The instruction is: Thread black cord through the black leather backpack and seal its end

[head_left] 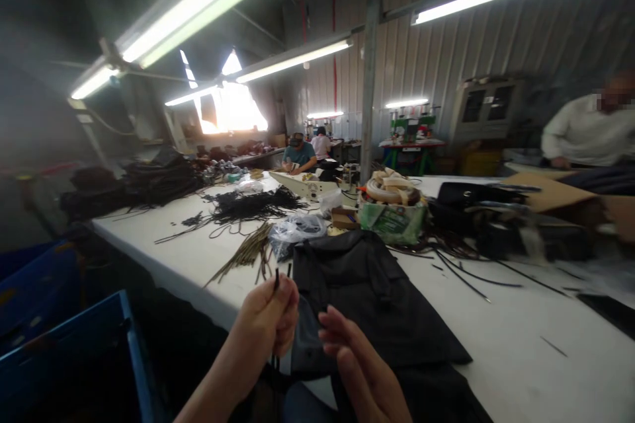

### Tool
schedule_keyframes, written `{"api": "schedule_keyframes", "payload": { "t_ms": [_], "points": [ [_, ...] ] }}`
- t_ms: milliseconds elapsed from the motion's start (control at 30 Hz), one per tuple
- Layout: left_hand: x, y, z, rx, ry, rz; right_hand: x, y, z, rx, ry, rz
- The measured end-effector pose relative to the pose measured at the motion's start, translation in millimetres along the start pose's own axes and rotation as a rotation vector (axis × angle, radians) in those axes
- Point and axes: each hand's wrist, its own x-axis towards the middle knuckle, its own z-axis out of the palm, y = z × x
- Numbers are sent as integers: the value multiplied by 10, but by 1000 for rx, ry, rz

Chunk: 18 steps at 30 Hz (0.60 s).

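Observation:
My left hand is closed in a pinch on a thin black cord whose two ends stick up above the fingers. My right hand is beside it, fingers stretched out together, holding nothing. Both hands hover over the near edge of a dark grey garment lying flat on the white table.
Piles of black cords and tan strips lie further back, with a plastic bag, a green bag of coiled straps and black bags. Blue crates stand at left. A person in white sits right; other people work far back.

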Motion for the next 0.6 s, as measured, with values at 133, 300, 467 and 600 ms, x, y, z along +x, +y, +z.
{"api": "schedule_keyframes", "payload": {
  "t_ms": [133,300,467,600],
  "points": [
    [-271,-617,364,355,-54,152,88,-216,114,288,5,83],
    [-400,-1052,379,495,-49,177,-179,44,127,380,103,213],
    [-370,-1208,458,395,-154,82,-264,111,-27,334,151,218],
    [-378,-1190,557,274,-179,50,-263,10,-125,298,159,153]
  ]
}}
